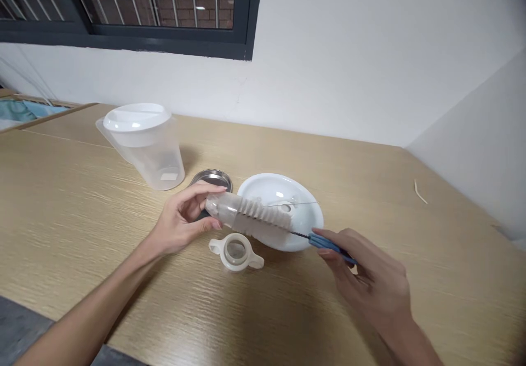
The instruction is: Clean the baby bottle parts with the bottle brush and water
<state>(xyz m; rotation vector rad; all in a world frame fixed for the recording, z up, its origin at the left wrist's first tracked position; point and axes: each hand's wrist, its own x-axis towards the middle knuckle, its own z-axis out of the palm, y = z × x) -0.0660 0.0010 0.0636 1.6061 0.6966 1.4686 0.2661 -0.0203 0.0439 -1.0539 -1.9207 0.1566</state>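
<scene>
My left hand [181, 221] grips a small clear bottle [225, 208] near its closed left end, tilted on its side with its mouth toward the right. My right hand [372, 278] is closed on the blue handle of a bottle brush [269, 217]. The brush's white bristles point left and their front part sits inside the bottle; the rest is outside. Beneath the brush is a white oval bowl [277, 183]. A translucent ring with two side handles [236, 252] lies on the table just below the bottle.
A lidded translucent pitcher [154, 158] stands at the left back. Behind my left hand rests a round metal dish or lid [216, 177]. A thin pale strip [419, 193] lies far right on the wooden table [361, 179]. A white wall [349, 70] borders the back.
</scene>
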